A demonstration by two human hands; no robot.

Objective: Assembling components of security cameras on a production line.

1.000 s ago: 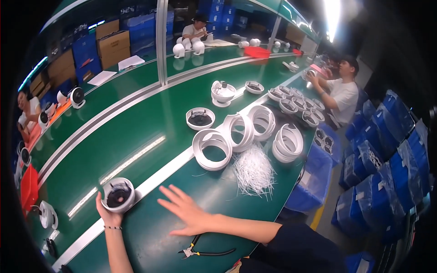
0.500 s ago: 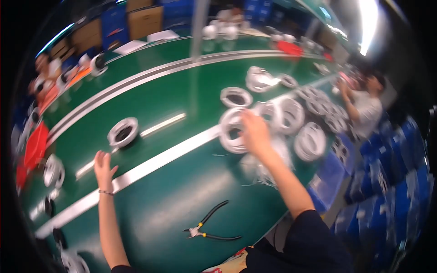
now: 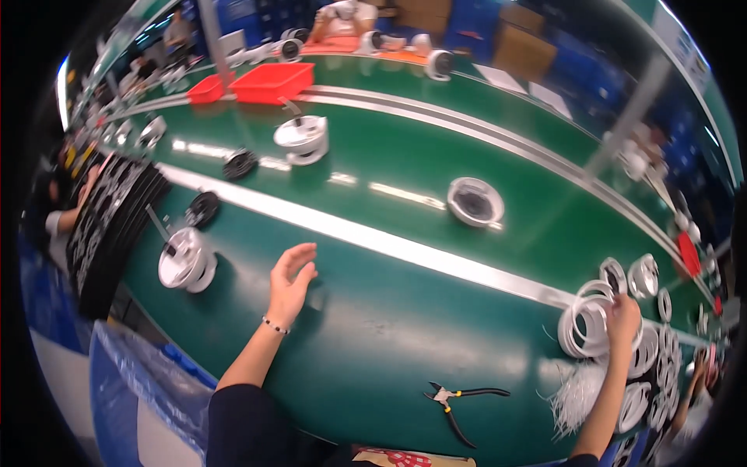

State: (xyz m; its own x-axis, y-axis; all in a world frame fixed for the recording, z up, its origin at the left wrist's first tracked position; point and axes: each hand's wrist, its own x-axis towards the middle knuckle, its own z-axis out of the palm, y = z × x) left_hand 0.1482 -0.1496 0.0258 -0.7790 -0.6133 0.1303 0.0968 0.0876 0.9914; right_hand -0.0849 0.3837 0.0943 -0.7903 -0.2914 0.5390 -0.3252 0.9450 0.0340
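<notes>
My right hand (image 3: 624, 317) is at the right, its fingers pinched on the edge of a thin white ring (image 3: 576, 321). That ring is tilted in front of a stack of white rings (image 3: 570, 342). My left hand (image 3: 291, 285) hovers over the green table with nothing in it, fingers curved and apart. To its left stands a white round housing (image 3: 187, 268) with a strip sticking up, beside a black round part (image 3: 203, 208). Black-handled cutting pliers (image 3: 443, 395) lie spread near the table's front edge. A bundle of clear thin strips (image 3: 577, 395) lies below the right hand.
Beyond a pale metal strip (image 3: 373, 240), a white ring-shaped housing (image 3: 475, 202) and another white housing (image 3: 302, 140) are on the green surface. Red trays (image 3: 272, 82) stand farther back. A stack of black parts (image 3: 109, 226) rises at the left. Other people work around the line.
The view has swung to the left, so the rings now appear at far right. My right hand now has a thin ring lifted at the stack. My left hand remains empty.
</notes>
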